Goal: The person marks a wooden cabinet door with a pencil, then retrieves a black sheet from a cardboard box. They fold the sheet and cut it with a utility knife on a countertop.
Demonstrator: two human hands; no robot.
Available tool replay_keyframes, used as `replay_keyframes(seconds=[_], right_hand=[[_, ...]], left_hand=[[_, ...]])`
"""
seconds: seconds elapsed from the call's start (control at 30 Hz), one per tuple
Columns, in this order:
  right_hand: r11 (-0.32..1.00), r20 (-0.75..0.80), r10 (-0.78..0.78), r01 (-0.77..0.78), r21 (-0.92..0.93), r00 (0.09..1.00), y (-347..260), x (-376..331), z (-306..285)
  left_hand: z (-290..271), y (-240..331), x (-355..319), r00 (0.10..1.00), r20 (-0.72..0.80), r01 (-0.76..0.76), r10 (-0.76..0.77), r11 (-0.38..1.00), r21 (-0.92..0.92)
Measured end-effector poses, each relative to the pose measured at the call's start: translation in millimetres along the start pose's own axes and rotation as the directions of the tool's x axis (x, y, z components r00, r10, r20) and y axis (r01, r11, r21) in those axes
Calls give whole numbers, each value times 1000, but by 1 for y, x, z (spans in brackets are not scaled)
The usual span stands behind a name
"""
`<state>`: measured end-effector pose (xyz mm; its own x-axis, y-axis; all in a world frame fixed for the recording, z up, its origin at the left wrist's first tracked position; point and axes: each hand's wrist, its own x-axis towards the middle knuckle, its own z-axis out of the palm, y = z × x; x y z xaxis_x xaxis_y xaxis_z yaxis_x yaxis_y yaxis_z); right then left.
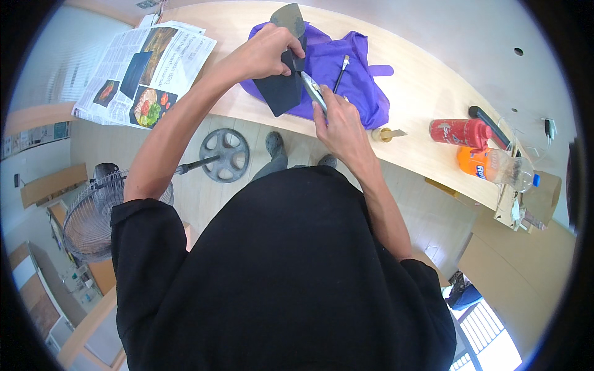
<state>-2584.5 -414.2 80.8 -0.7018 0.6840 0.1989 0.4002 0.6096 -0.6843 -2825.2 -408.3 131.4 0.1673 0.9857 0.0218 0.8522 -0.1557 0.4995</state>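
My left hand (263, 54) is closed on a black flexible sheet (278, 96), with thumb and fingers pinching it near its middle. The sheet's upper end curls up and catches the light. In my right hand (341, 122) is a silver-grey utility knife (314, 90). Its tip points up and left and meets the sheet's right edge, close to my left fingertips. I cannot tell whether the blade is in the material. Beneath both hands a crumpled purple cloth (365, 93) lies on the pale wooden table (411, 93). A thin dark-handled brush (341, 73) rests on the cloth.
A newspaper (145, 74) spreads over the table's left end. Right of the cloth sits a small round yellowish item (383, 134). Farther right lie a red bottle (458, 131) and an orange-labelled plastic bottle (495, 166). A standing fan (90, 213) is at lower left.
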Motion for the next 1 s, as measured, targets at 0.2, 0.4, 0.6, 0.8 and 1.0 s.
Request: replay_keyframes(seconds=[0.2, 0.4, 0.6, 0.8, 1.0], right_hand=[[998, -13, 14, -13, 61, 1000, -5, 9, -3], [1000, 20, 7, -7, 4, 1000, -1, 10, 10], [1000, 31, 23, -24, 17, 999, -2, 6, 18], [998, 12, 14, -14, 65, 1000, -1, 2, 24], [1000, 16, 18, -18, -7, 1000, -6, 2, 14]], left_hand=[[0, 1, 0, 999, 38, 13, -12, 999, -33], [0, -1, -3, 999, 34, 36, -35, 998, -46], [3, -7, -8, 998, 24, 58, -57, 997, -58], [0, -4, -13, 992, 56, 120, -116, 989, -81], [4, -13, -31, 991, 16, 136, -135, 986, -101]])
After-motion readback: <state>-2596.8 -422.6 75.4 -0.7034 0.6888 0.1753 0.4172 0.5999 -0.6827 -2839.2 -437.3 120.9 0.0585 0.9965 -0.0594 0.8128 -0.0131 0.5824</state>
